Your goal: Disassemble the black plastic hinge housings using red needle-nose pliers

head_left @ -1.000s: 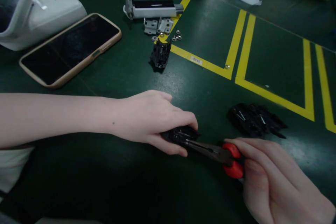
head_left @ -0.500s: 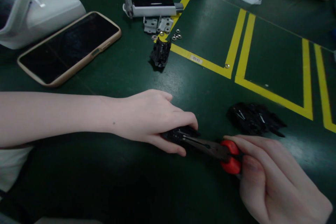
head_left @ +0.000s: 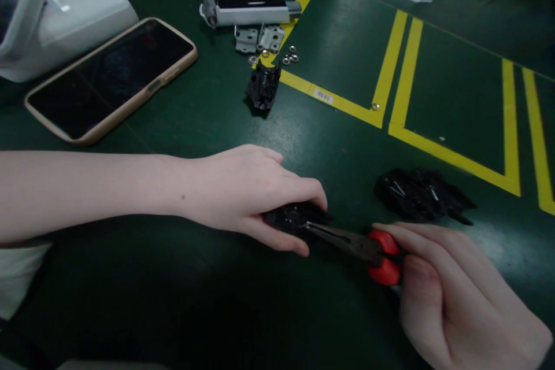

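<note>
My left hand (head_left: 247, 196) reaches in from the left and is closed over a small black plastic part (head_left: 292, 217) that rests on the green mat. My right hand (head_left: 455, 295) comes in from the lower right, wrapped round the red handles of needle-nose pliers (head_left: 355, 245). The pliers' thin jaws point left and their tips touch the black part under my left fingers. Whether the jaws grip anything is too dark to tell.
A pile of black parts (head_left: 420, 193) lies just above my right hand. Farther back are another black part (head_left: 262, 87), metal brackets (head_left: 258, 39), small washers (head_left: 289, 58), a white-and-black block (head_left: 249, 8), a phone (head_left: 110, 78) and a white device (head_left: 65, 17). Yellow tape lines (head_left: 401, 75) cross the mat.
Both hands keep their hold and barely move; the pliers' handles sit slightly higher and the tips press a little farther into the black part.
</note>
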`<state>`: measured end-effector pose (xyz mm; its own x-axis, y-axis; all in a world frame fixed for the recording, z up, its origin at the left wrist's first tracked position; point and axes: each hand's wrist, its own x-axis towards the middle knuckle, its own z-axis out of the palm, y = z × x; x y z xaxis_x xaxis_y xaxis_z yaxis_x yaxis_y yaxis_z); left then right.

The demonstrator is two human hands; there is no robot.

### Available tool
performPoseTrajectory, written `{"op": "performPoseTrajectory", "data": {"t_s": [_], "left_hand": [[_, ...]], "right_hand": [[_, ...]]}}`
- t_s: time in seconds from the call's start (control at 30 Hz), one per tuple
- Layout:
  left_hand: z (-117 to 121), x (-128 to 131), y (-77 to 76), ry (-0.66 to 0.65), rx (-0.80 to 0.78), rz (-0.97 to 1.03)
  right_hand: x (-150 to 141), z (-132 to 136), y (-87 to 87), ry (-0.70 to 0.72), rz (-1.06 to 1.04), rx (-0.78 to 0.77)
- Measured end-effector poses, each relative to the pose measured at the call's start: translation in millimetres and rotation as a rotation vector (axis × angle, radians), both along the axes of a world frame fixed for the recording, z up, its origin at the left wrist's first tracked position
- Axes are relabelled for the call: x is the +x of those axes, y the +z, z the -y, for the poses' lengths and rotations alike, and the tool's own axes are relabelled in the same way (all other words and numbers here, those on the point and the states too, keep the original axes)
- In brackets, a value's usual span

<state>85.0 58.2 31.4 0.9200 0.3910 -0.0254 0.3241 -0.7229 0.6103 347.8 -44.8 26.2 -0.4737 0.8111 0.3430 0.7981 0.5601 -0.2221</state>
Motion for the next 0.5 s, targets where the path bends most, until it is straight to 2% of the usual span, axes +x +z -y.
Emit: {"op": "performPoseTrajectory", "data": {"t_s": [0.3, 0.5], "left_hand": [[1.2, 0.1, -1.2, -0.019, 0.022, -0.02], [2.2, 0.1, -2.9, -0.027, 0.055, 0.019]], "right_hand": [[-2.9, 4.2, -5.3, -0.072, 0.005, 0.057], [-3.2, 2.9, -5.0, -0.041, 0.011, 0.035]]}}
